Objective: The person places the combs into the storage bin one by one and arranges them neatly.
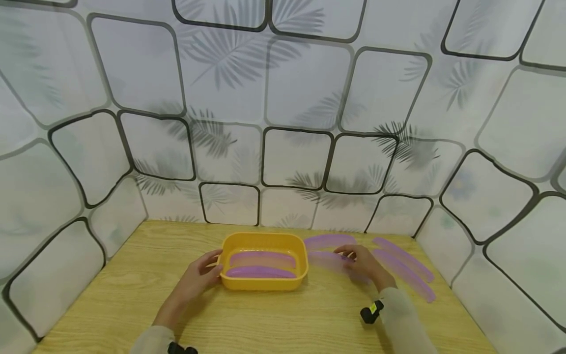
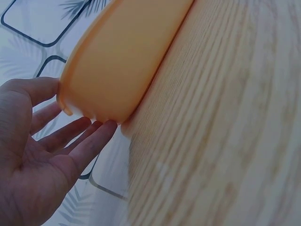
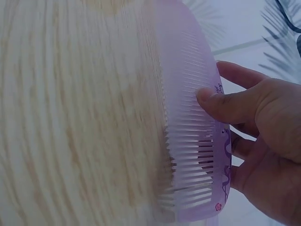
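Observation:
A yellow plastic basket [image 1: 265, 284] sits on the table, with two purple combs, one of them a darker comb [image 1: 261, 272], lying in it. My left hand [image 1: 202, 272] grips the basket's left end; thumb and fingertips touch its rim and outer wall in the left wrist view. To the right of the basket, my right hand [image 1: 360, 263] pinches a translucent purple comb [image 3: 188, 117] by its spine, thumb on the near face and fingers behind. That comb's teeth point down toward the wood, and small printed decoration shows along its spine.
Another purple comb [image 1: 329, 240] lies behind the held one. Two more, an outer comb [image 1: 403, 259] and an inner comb [image 1: 404, 274], lie slanted to the right of my right hand. Patterned walls enclose the wooden table [image 1: 265, 319] at the back and sides.

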Demonstrator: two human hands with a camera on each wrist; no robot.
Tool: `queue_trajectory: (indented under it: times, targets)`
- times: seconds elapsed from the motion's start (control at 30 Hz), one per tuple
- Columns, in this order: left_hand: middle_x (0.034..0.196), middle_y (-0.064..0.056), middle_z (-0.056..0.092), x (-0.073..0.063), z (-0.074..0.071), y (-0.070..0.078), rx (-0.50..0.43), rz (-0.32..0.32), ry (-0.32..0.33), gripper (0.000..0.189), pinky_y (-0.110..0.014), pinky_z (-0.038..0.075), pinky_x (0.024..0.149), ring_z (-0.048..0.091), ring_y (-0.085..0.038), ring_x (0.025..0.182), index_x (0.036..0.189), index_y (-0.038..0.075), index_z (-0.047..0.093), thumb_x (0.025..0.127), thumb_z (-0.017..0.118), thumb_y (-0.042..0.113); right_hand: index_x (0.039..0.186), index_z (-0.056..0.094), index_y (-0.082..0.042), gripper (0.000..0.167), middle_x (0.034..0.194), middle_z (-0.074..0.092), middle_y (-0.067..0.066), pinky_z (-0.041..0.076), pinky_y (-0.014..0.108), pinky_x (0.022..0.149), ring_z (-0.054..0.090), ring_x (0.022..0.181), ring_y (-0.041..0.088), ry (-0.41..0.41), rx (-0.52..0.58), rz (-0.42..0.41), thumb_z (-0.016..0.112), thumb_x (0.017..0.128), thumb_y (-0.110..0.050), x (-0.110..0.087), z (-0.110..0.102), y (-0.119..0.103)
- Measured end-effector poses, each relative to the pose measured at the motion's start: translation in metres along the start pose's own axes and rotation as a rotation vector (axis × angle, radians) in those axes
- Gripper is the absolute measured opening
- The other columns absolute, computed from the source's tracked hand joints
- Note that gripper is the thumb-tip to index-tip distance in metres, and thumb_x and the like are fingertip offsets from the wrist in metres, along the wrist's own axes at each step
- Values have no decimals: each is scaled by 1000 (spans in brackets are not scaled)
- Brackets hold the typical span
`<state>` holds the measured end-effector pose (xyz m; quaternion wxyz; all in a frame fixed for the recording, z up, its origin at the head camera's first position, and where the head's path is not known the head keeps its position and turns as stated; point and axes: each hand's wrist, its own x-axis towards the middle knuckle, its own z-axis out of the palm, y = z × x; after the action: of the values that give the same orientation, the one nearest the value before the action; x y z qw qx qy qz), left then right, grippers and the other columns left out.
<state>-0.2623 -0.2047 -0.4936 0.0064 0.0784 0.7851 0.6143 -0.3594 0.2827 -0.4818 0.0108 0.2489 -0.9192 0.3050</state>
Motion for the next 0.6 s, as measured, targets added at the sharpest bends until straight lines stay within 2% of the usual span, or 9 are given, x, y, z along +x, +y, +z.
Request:
queue_trajectory:
  times: [0.27,0.6]
  targets:
    - [155,-35,42,0,-2,0,15,6,3,55,-36,62,95,54,-48,136,156,2,41,107,58,19,124,71,0,33,124,70,21,60,41,84,67,102,32,26,23,17,66,93,9,-3,3,-3]
    - [155,-35,42,-1,0,0,10,8,0,56,-35,63,94,55,-47,135,155,1,41,106,60,20,123,72,-4,33,122,71,20,59,37,84,67,104,33,67,37,-13,65,93,9,-7,11,-8]
